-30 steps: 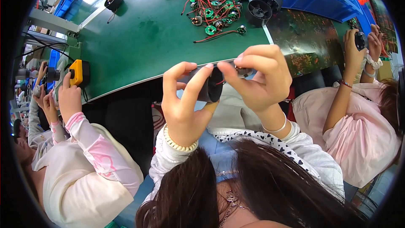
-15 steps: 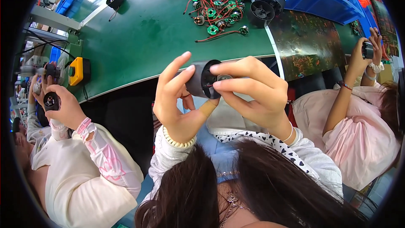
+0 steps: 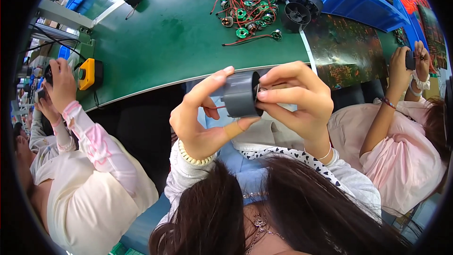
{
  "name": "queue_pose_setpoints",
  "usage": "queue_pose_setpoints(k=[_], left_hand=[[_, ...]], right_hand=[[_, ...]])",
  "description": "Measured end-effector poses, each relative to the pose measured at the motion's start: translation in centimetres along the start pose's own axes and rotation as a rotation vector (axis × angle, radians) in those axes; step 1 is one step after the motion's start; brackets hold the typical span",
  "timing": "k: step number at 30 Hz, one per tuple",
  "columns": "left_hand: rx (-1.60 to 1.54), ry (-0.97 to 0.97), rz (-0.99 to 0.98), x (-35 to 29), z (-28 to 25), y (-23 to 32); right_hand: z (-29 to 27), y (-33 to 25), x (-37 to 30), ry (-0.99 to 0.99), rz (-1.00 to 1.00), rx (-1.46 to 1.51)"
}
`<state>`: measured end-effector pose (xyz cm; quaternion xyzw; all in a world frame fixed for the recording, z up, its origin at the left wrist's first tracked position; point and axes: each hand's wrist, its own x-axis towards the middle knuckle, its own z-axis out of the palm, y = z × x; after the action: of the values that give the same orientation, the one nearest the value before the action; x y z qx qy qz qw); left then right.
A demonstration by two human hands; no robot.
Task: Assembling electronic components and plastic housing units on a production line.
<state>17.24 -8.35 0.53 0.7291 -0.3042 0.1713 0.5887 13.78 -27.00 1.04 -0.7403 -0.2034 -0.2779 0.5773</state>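
Green workbench [image 3: 155, 42] below, a grey cylindrical fan housing [image 3: 239, 94] is held above the lap, left hand [image 3: 203, 118] gripping its wall, right hand [image 3: 295, 101] fingers pinching inside; motor cores [image 3: 245, 12] seemingly await fitting.

Left hand [image 3: 200, 123]: beaded cream bracelet, tan plaster on thumb. Right hand [image 3: 295, 106]: thin white wristband. White sleeves, black-spotted trim at centre; long dark hair along lower frame.
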Motion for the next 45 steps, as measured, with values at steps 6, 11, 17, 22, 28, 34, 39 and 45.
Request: queue_pose_setpoints(k=[6,11,17,22,28,34,39,45], left_hand=[[0.098,-0.085,0.180,1.3,-0.5,0.7],[0.093,-0.104,0.338,3.4,1.0,2.6],[0.136,0.035,0.242,2.6,2.1,3.8],[0.209,0.062,0.293,2.4,2.5,3.1],[0.307,0.116,0.245,2.7,2.4,1.7],[0.660,-0.083,0.189,1.7,1.5,-1.1],[0.739,-0.022,0.058,2.2,-1.8,-3.7],[1.089,0.345,-0.070,1.6,-6.0,-6.8]], right_hand=[[0.3,0.6,-0.8,-0.008,0.297,0.573],[4.2,-1.1,-1.8,0.320,0.693,1.076],[4.9,-1.0,-1.1,0.307,0.558,1.332],[5.0,0.1,-1.6,0.279,0.555,1.241],[2.5,3.1,0.4,0.145,0.347,0.985],[2.2,3.3,0.9,0.037,-0.045,-0.308],[-0.3,4.3,2.6,0.109,-0.165,-0.630],[0.2,6.8,2.6,0.067,-0.066,-0.862]])
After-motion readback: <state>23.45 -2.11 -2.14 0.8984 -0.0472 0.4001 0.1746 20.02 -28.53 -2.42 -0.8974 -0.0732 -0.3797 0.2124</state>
